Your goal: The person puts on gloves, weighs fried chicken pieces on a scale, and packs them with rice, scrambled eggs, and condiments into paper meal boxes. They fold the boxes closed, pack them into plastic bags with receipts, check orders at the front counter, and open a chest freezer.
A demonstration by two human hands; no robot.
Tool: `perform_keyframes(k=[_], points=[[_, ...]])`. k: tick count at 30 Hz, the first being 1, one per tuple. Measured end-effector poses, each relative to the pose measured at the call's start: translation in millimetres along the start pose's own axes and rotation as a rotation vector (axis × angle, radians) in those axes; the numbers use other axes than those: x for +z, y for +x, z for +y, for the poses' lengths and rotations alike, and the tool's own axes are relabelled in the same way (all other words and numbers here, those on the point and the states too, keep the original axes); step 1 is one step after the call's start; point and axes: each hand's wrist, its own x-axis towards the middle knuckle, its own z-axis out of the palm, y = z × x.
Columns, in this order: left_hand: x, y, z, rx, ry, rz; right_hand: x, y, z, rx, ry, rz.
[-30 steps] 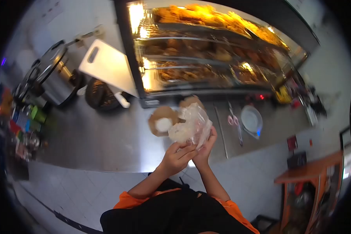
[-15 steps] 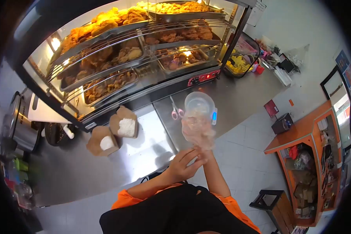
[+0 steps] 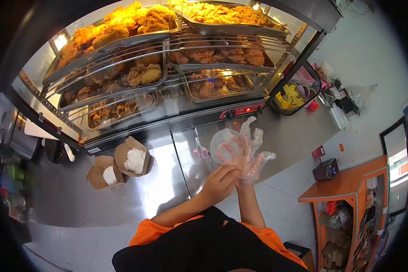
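Observation:
A clear, loose disposable plastic glove (image 3: 257,140) covers my right hand (image 3: 247,156), whose fingers are spread, with baggy glove tips past them. My bare left hand (image 3: 221,183) pinches the glove near its cuff, at the right wrist. Behind the gloved hand is a round translucent plastic tub (image 3: 220,140), partly hidden by it. Pink-handled scissors (image 3: 199,152) lie on the steel counter to the left of the tub. Two open brown cardboard boxes stand further left: one box (image 3: 143,168) holds white rice, and the other box (image 3: 95,177) has something white inside.
A lit glass warmer (image 3: 177,109) with trays of fried chicken spans the back of the steel counter (image 3: 77,204). A black-rimmed basket (image 3: 299,106) with yellow items sits right of it. An orange shelf unit (image 3: 335,190) stands to the right, beyond the tiled floor.
The gloved right hand has gone from bunched to spread, the glove now drawn over its fingers. My left hand has stayed by the cuff. The view has shifted slightly.

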Motion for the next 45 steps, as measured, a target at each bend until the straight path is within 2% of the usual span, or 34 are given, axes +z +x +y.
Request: perform_keyframes(k=[3,6,9,12,15,18,21,22,24,27,28,30,32,34,36,39,40,41,44,45], points=[[6,6,1,-0.073,-0.018,0.0,-15,4,-4,-0.061,-0.017,0.05],[27,3,3,0.013,0.03,-0.083,-52,15,-7,-0.153,0.059,0.096],[40,11,3,-0.037,0.025,-0.043,-72,21,-6,-0.292,-0.06,0.331],[58,18,9,-0.24,-0.013,0.012,-85,30,-36,-0.14,0.229,-0.051],[89,23,9,-0.159,0.021,-0.036,-85,38,-65,-0.103,0.064,-0.123],[115,33,16,-0.229,-0.036,-0.061,-86,34,-93,-0.039,-0.105,0.003],[139,38,17,-0.223,-0.062,-0.034,-108,27,-102,-0.016,0.028,-0.08],[145,39,17,-0.245,-0.073,-0.084,-113,26,-106,0.052,-0.058,-0.157],[155,38,18,-0.291,-0.106,-0.19,-112,31,-117,0.171,0.043,-0.085],[167,33,19,-0.277,-0.159,-0.237,-104,47,-125,0.245,0.05,0.037],[169,31,16,-0.323,-0.188,-0.186,-101,52,-126,0.253,0.028,0.081],[168,24,8,-0.411,-0.244,-0.084,-98,63,-126,0.267,-0.018,0.169],[167,21,8,-0.455,-0.246,-0.046,-104,67,-115,0.18,-0.174,0.162],[170,23,12,-0.465,-0.151,-0.038,-114,69,-90,-0.022,-0.426,0.039],[171,28,16,-0.507,-0.215,0.011,-118,76,-101,-0.187,-0.799,-0.108],[184,23,17,-0.577,-0.418,0.149,-116,84,-106,-0.111,-0.474,-0.042],[188,23,18,-0.596,-0.504,0.206,-109,80,-110,-0.053,-0.16,0.002],[191,24,18,-0.566,-0.439,0.162,-103,75,-115,0.009,0.152,0.043],[194,38,26,-0.447,-0.236,0.049,-111,73,-119,-0.027,0.047,-0.352],[193,42,27,-0.42,-0.254,0.02,-108,72,-123,0.021,0.147,-0.288]])
